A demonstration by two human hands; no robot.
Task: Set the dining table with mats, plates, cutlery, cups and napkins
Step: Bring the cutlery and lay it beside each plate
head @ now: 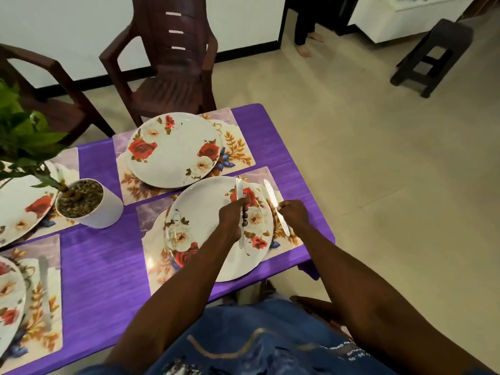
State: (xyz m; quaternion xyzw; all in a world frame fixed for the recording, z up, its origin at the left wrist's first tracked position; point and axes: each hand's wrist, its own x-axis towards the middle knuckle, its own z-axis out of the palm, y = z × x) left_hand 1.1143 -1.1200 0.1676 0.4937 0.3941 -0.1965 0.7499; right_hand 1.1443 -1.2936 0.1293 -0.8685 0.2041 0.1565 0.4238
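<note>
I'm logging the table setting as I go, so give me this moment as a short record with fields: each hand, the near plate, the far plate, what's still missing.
left hand: holds a knife above the near plate
right hand: sets a second knife on the mat, right of that plate
far plate: on its mat, no cutlery seen
missing: no cups or napkins in view

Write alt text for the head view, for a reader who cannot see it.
A person's right hand holds a knife at the right of a floral plate; the left hand holds another knife above the plate. It sits on a placemat on a purple table.
</note>
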